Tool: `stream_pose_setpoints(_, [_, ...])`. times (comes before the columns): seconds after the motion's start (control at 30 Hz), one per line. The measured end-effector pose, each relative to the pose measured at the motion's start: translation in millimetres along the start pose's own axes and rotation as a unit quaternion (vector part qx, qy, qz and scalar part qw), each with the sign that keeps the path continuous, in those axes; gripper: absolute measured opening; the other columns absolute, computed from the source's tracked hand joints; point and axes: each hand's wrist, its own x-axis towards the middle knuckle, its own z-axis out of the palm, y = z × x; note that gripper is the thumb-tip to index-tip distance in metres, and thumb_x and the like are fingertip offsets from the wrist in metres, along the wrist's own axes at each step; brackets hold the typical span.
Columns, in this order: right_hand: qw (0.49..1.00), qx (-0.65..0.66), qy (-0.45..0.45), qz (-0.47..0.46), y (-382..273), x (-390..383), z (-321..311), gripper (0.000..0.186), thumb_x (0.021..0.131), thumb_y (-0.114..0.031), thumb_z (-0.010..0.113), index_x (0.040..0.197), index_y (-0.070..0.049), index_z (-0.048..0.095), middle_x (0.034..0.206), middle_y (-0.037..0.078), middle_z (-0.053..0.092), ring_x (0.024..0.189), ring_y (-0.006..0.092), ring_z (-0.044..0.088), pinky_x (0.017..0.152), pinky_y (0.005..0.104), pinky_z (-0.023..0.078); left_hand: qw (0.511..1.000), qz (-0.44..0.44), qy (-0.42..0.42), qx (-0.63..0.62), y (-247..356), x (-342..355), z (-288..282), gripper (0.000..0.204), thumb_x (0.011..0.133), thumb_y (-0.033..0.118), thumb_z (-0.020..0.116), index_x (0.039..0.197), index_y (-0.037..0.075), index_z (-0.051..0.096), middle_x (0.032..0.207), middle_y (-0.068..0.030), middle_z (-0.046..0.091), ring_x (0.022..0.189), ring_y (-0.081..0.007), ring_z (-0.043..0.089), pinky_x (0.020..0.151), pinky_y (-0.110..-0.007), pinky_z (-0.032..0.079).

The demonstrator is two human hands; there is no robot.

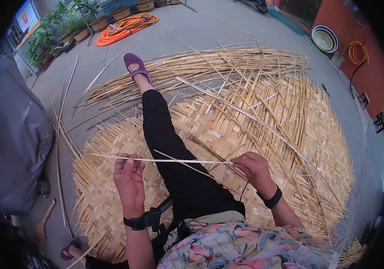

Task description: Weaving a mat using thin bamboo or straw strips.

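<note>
My left hand (129, 177) pinches a pale, thin split reed strip (178, 160) between thumb and fingers. The strip's tapered end sticks out past it to the left. At the other end, my right hand (254, 169) grips the same strip with closed fingers. The strip runs nearly level and straight above my outstretched leg, clad in black (169, 143). A second, darker reed (189, 168) crosses slantwise under it. Below lies a large mat (100, 188) woven of flat reed strips, with ragged edges. Loose reeds (263, 119) lie scattered over its right side.
Beyond the mat lies a long pile of reeds (192, 65), with my purple shoe (136, 62) beside it. A coiled orange hose (127, 30) and potted plants (79, 33) stand farther back. A grey-covered bulk (14, 139) is at left; basins (324, 39) lean by the red wall.
</note>
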Motion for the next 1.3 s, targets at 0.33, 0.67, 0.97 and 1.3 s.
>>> stream_pose_setpoints(0.33, [0.920,0.233,-0.262,0.173,-23.2,20.1,17.5,0.026,0.098,-0.024,0.065,0.084,-0.002,0.062,0.065,0.000,0.054,0.059,0.0083,0.051,0.056,0.0253,0.043,0.999,-0.012,-0.047,-0.012,-12.5,-12.6,-20.9,0.013,0.093,0.002,0.067,0.104,0.004,0.059,0.095,-0.0096,0.068,0.088,-0.0214,0.071,0.072,-0.032,0.061])
stream_pose_setpoints(0.67, [0.978,0.000,-0.199,0.067,-28.0,32.4,14.5,0.019,0.092,-0.018,0.068,0.083,-0.003,0.065,0.057,0.010,0.054,0.049,0.0180,0.055,0.051,0.0317,0.043,0.997,-0.068,0.006,0.047,-11.3,-14.4,-38.9,0.021,0.091,0.003,0.070,0.108,0.006,0.058,0.095,-0.0091,0.069,0.086,-0.0207,0.072,0.062,-0.025,0.058])
stream_pose_setpoints(0.97, [0.975,-0.048,-0.197,0.090,-34.9,50.4,19.5,0.018,0.089,-0.025,0.068,0.084,-0.007,0.066,0.069,0.013,0.063,0.067,0.0340,0.063,0.060,0.0410,0.048,0.995,-0.020,0.054,0.081,-17.4,-14.6,-47.6,0.021,0.090,0.001,0.069,0.110,0.003,0.062,0.091,-0.0065,0.068,0.082,-0.0163,0.071,0.052,-0.019,0.047])
stream_pose_setpoints(1.3, [0.980,-0.092,-0.172,0.028,-8.9,51.0,17.4,0.018,0.086,-0.026,0.069,0.081,-0.009,0.068,0.064,0.010,0.062,0.063,0.0309,0.063,0.058,0.0410,0.047,0.950,0.120,0.210,0.197,-0.9,5.9,-112.2,0.025,0.087,0.000,0.070,0.111,0.002,0.062,0.094,-0.0061,0.067,0.081,-0.0137,0.066,0.060,-0.026,0.057])
